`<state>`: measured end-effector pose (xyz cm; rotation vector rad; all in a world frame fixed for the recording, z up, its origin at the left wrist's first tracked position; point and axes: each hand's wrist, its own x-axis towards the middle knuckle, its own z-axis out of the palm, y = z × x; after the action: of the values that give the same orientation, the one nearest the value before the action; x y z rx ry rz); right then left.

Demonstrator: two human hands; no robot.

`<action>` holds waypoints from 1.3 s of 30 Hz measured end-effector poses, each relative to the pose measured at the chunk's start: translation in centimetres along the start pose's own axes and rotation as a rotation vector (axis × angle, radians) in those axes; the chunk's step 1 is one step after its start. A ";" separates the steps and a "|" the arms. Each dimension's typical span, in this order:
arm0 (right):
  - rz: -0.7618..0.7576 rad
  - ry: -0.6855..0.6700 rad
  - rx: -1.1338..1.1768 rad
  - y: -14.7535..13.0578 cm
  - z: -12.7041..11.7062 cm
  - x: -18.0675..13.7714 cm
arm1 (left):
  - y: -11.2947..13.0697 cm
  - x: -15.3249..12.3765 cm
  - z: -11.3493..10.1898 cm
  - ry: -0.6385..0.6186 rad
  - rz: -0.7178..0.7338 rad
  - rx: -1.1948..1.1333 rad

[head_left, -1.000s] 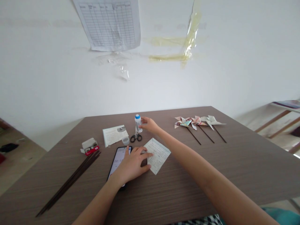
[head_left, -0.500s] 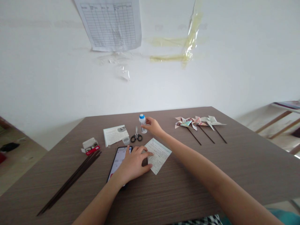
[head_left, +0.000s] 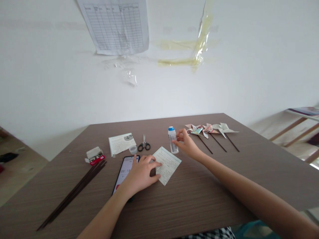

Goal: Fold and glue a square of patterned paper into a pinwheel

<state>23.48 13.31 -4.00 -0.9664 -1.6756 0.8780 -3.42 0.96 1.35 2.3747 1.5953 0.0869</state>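
Note:
My right hand (head_left: 186, 143) grips a small white glue bottle (head_left: 172, 140) with a blue cap, held upright just beyond the square of printed paper (head_left: 168, 165). Fingers spread, my left hand (head_left: 144, 171) rests with its fingertips on the left edge of that paper, which lies turned like a diamond and shows crease lines. Partly under my left hand and wrist is a phone (head_left: 126, 169) with a timer on its screen. Black-handled scissors (head_left: 144, 145) lie behind the left hand, beside a small clear cup (head_left: 133, 149).
Three paper pinwheels (head_left: 208, 130) on dark sticks lie at the right. On the left are a bundle of dark sticks (head_left: 72, 194), an open red-and-white box (head_left: 96, 156) of small metal pieces, and a stack of printed paper (head_left: 121, 143). A wall stands behind the table.
The glue bottle has moved right and a little nearer in my right hand, from beside the scissors to behind the paper's right side. My left hand stays on the paper.

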 end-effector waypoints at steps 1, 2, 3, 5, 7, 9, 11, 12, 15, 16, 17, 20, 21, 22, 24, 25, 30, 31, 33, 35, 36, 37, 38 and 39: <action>-0.008 -0.003 -0.018 0.1 -0.4 -0.5 | 0.0 0.0 0.0 0.003 0.001 -0.004; -0.010 -0.010 -0.027 0.1 -0.8 -0.9 | 0.0 0.0 0.1 0.008 0.001 -0.008; -0.008 -0.029 -0.031 0.1 -1.0 -1.2 | 0.1 0.0 0.2 0.014 0.001 -0.011; 0.001 -0.067 -0.030 0.2 -1.3 -1.4 | 0.1 0.1 0.4 0.028 -0.002 -0.015; 0.002 -0.088 0.018 0.2 -1.3 -1.2 | 0.0 0.1 0.6 0.035 -0.006 -0.016; -0.009 -0.090 0.090 0.0 -1.2 -1.1 | 0.0 0.2 0.7 0.034 -0.012 -0.016; -0.010 -0.114 0.168 -0.2 -1.0 -1.1 | -0.1 0.2 0.8 0.030 -0.014 -0.019; 0.003 -0.139 0.212 -0.3 -0.8 -1.2 | -0.2 0.3 0.9 0.030 -0.016 -0.022; 0.070 -0.215 0.381 -0.9 -0.3 -1.6 | -0.3 0.3 1.0 0.036 -0.025 -0.033; 0.088 -0.226 0.425 -1.1 -0.1 -1.8 | -0.3 0.4 1.0 0.039 -0.028 -0.034; 0.098 -0.226 0.449 -1.3 0.1 -2.0 | -0.3 0.4 1.0 0.040 -0.030 -0.034; 0.106 -0.209 0.459 -2.0 0.4 -2.2 | -0.4 0.6 1.2 0.039 -0.032 -0.030; 0.109 -0.207 0.455 -2.2 0.5 -2.3 | -0.4 0.6 1.2 0.037 -0.032 -0.031; 0.114 -0.208 0.449 -2.4 0.5 -2.4 | -0.5 0.7 1.2 0.035 -0.032 -0.033; 0.126 -0.207 0.433 -2.6 0.5 -2.4 | -0.5 0.8 1.3 0.034 -0.031 -0.041; 0.130 -0.203 0.417 -2.7 0.4 -2.5 | -0.5 0.8 1.3 0.034 -0.030 -0.045; 0.100 -0.182 0.230 -2.4 0.6 -2.3 | 0.0 0.7 0.8 0.034 -0.066 -0.043; 0.106 -0.194 0.179 -2.3 0.8 -2.3 | 0.1 0.6 0.7 0.033 -0.071 -0.039; 0.128 -0.218 0.095 -1.9 1.2 -2.3 | 0.4 0.5 0.5 0.031 -0.070 -0.031; 0.135 -0.209 0.028 -1.6 1.7 -2.4 | 0.5 0.4 0.3 0.035 -0.064 -0.026; 0.131 -0.192 -0.012 -1.5 2.0 -2.5 | 0.6 0.3 0.3 0.038 -0.062 -0.025; 0.124 -0.176 -0.065 -1.4 2.2 -2.6 | 0.6 0.2 0.2 0.040 -0.061 -0.025; 0.113 -0.167 -0.130 -1.5 2.5 -2.7 | 0.6 0.2 0.2 0.043 -0.059 -0.025; 0.099 -0.164 -0.199 -1.6 2.8 -2.8 | 0.7 0.2 0.2 0.046 -0.059 -0.023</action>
<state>21.06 9.81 -4.40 -1.1453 -1.8958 0.8878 -2.73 0.83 1.36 2.3230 1.6743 0.1480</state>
